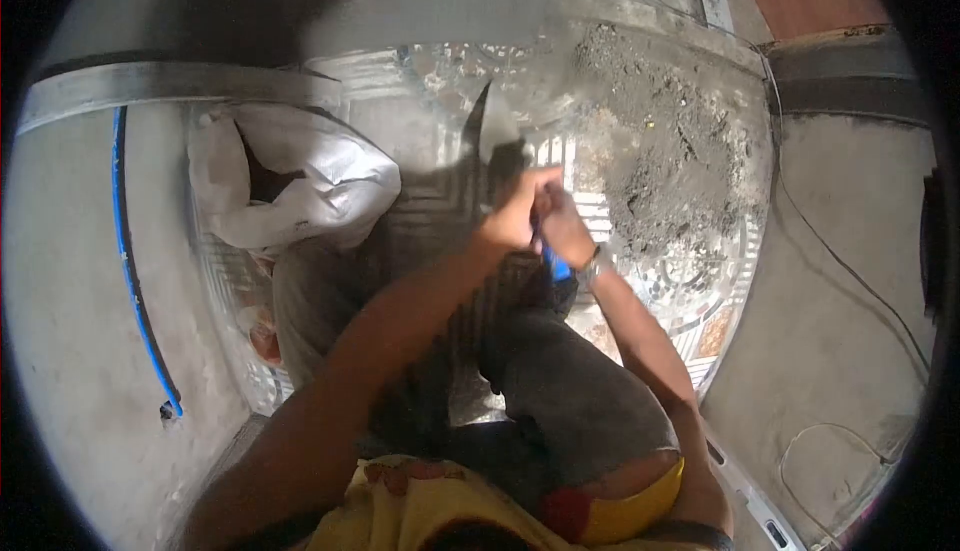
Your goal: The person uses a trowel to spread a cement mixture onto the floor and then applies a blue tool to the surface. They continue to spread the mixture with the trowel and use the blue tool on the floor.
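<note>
My left hand [515,216] and my right hand [565,231] meet in front of my knees, both smeared by motion. A blue object [557,267] sticks out below my right hand, which closes around its upper part. Its kind is hidden by the hands. My left hand presses against the right from the other side, and its fingers do not show clearly. On my right wrist is a metal-banded watch [597,263]. Under the hands lies a floor patterned with pale stripes, partly in shadow.
To the left stands an open white sack [335,166]. Loose grey mortar or rubble [680,166] covers the floor at right. A blue pipe [127,251] runs along the left wall. A thin cable [835,251] hangs at right, above a level-like bar [757,511].
</note>
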### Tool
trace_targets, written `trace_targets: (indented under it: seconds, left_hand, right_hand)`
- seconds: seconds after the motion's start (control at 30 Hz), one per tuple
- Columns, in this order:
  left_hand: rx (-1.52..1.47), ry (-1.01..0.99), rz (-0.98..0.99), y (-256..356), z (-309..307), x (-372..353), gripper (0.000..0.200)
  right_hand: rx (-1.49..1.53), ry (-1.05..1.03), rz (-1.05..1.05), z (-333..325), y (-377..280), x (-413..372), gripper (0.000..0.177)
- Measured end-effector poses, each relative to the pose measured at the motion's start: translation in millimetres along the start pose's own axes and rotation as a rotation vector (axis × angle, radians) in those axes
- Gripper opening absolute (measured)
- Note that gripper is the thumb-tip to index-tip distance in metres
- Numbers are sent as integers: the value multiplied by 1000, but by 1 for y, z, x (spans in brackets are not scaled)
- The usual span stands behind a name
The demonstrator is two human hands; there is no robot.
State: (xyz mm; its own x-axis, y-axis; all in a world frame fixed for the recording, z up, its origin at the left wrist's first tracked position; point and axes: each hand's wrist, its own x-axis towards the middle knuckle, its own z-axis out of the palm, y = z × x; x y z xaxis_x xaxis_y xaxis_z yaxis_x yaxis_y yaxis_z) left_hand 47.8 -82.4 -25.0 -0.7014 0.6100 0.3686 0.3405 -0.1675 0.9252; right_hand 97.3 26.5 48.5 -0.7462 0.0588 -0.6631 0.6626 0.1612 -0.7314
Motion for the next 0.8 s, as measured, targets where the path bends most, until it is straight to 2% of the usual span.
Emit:
trace_targets:
  seconds: [0.03, 0.07, 0.1, 0.13, 0.17, 0.2, 0.23, 0.3, 0.37, 0.4, 0.43, 0.47, 0.5, 0.57, 0.63, 0.67, 0.7, 0.73, 0.77, 0.8]
  left_hand:
    - [-145, -37, -347, 10, -2, -2, 90]
    - [-260, -45, -493, 14, -1, -3, 72]
    - [-333, -15, -519, 7, 5, -15, 55]
    - [-461, 42, -622, -7, 14, -26, 39]
    - [-643, 92, -846, -18, 19, -35, 26]
    - [-1022, 298, -1331, 7, 25, -29, 22]
    - [-981, 321, -1170, 21, 24, -17, 19]
    - [-506, 26, -764, 5, 13, -13, 21]
    - [-293, 95, -535, 29, 11, 0, 26]
    - [-176, 141, -430, 42, 10, 7, 28]
    - [-311, 196, -671, 53, 11, 0, 30]
    - [-446, 249, -905, 59, 12, -6, 31]
    - [-385, 264, -752, 47, 12, -9, 29]
    - [-248, 306, -446, 19, 13, -18, 26]
    - [-206, 155, -422, 11, 5, -19, 26]
    - [-186, 80, -406, 7, 0, -19, 27]
    - [-109, 178, -269, 11, 3, -18, 26]
    - [-707, 202, -752, 3, 5, -20, 24]
    - [-1256, 568, -1249, 7, 5, -14, 22]
    - [-850, 428, -913, 8, 2, -13, 24]
  right_hand:
    - [-131, 140, -412, 0, 21, 20, 26]
    - [-291, 97, -384, 3, 41, 22, 26]
    - [-453, 51, -365, 6, 59, 22, 26]
    - [-490, 88, -353, 13, 52, 2, 28]
    - [-444, 149, -337, 18, 41, -16, 29]
    - [-409, 141, -309, 20, 36, -21, 31]
    - [-374, 70, -248, 15, 30, -17, 33]
    - [-406, -138, -332, -5, 30, 0, 29]
    - [-521, 130, -470, -3, 21, 9, 19]
    - [-525, 44, -385, 4, 34, 8, 22]
    - [-533, -39, -299, 12, 48, 7, 25]
    - [-474, 60, -343, 19, 56, 7, 24]
    - [-416, 157, -391, 25, 52, 4, 24]
    - [-358, 14, -311, 15, 33, 3, 21]
    - [-275, -82, -264, 5, 5, 10, 19]
    - [-366, -7, -361, 12, 15, 13, 18]
    - [-464, 82, -452, 18, 25, 16, 18]
    - [-563, 181, -534, 25, 35, 18, 18]
    - [-627, 384, -741, 29, 22, 7, 18]
    - [-557, 305, -670, 30, 25, 5, 20]
